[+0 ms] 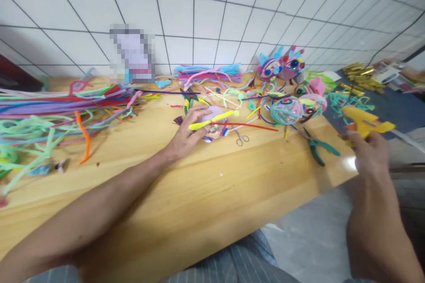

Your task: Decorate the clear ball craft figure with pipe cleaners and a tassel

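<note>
My left hand is closed around a bent yellow pipe cleaner, which crosses the fingers. Those fingers also lie against a clear round ornament with pink, white and blue trim; the hand partly covers it. A red pipe cleaner extends right from the ornament. Off the table's right edge, my right hand grips a yellow hot glue gun in the air. Between the hands lie small scissors and green-handled pliers, their handles spread.
Bundles of coloured pipe cleaners cover the left side, and another bundle lies by the tiled wall. Decorated ball figures stand at the back right. Beyond are gold strips on a dark surface. A blurred-out upright object leans at the wall.
</note>
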Demonstrator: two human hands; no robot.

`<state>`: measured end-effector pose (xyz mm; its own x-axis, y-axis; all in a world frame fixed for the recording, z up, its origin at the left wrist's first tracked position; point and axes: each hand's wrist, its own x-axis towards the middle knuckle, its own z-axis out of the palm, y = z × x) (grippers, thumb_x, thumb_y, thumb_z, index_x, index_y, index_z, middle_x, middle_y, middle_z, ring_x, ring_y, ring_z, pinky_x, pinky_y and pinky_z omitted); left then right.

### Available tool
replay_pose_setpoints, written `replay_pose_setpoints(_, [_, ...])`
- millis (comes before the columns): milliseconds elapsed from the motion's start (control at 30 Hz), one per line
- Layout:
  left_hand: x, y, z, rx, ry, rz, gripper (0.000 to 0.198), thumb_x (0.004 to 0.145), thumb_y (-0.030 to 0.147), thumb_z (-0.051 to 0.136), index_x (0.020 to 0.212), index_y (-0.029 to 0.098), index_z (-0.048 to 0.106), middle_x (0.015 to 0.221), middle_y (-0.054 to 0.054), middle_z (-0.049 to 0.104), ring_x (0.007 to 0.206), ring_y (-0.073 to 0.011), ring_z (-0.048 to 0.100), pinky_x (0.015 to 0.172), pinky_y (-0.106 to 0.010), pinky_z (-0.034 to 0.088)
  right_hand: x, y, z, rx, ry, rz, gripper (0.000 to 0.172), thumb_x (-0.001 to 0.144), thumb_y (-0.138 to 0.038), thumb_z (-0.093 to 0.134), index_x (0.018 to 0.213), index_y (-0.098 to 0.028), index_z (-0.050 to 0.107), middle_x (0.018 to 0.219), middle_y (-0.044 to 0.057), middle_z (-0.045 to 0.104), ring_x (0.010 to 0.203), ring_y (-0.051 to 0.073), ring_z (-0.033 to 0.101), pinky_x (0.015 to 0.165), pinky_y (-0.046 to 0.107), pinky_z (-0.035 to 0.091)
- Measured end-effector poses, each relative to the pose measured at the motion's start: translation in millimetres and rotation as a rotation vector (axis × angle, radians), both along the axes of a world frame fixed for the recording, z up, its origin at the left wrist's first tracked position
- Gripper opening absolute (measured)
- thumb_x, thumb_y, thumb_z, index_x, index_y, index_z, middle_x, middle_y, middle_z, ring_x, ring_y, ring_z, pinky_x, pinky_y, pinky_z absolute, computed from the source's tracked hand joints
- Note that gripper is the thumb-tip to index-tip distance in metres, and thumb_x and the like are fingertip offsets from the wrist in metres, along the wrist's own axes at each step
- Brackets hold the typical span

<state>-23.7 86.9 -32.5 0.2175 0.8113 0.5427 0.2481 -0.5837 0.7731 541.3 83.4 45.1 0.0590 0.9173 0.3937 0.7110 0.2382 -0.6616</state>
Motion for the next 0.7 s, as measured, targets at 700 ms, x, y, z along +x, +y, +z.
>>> replay_pose_setpoints(700, [7,-6,-2.5,0.073,0.088,0.014,0.042,0.114,0.049,0.060,0.152,0.031,0.059,0.163,-0.014,0.060,0.158,-0.0324,0.053,0.134,-0.062,0.043,-251,-26,29.5,0.021,-0.344,0.522,0.029,0.109,-0.047,0.068,0.131,-0.030,0.078,0.120,0.008,0.087,0.104,0.031,0.084,0.085,0.043,0.068])
